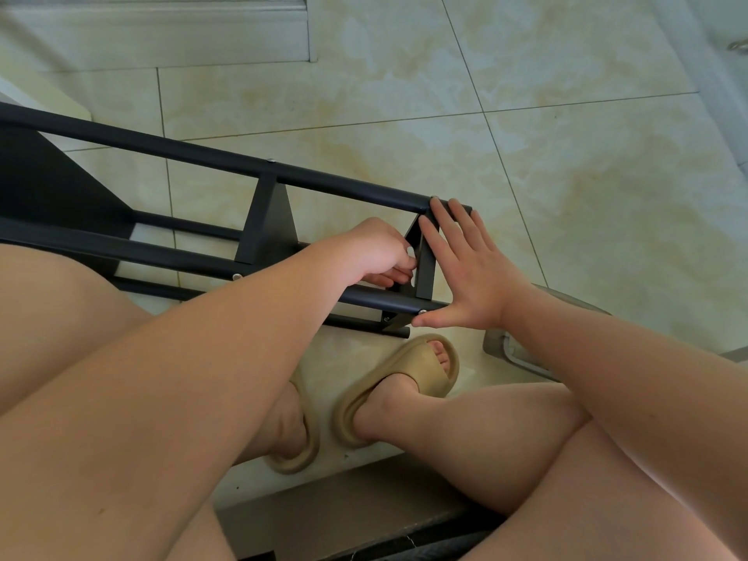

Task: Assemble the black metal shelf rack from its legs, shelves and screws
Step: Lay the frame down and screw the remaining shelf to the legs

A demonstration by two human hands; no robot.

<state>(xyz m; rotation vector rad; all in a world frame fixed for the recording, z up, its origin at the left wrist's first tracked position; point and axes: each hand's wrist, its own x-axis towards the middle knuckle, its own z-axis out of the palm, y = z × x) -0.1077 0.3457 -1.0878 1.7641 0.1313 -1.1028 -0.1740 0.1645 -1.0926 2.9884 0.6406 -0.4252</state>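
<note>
The black metal shelf rack (182,155) lies on its side on the tiled floor, its legs running from the left edge toward the middle. Shelves stand on edge between the legs, and small silver screw heads (270,160) show on the legs. My right hand (465,269) lies flat with straight fingers against the end shelf (426,273), its thumb under the near leg's tip. My left hand (376,253) reaches between the legs with curled fingers at the inner face of that shelf. What its fingertips hold is hidden.
My knees and two feet in tan slippers (398,388) sit just below the rack. A grey plastic object (522,350) lies by my right forearm. A white door frame (162,30) runs along the top left. Pale floor tiles (566,155) stretch to the right.
</note>
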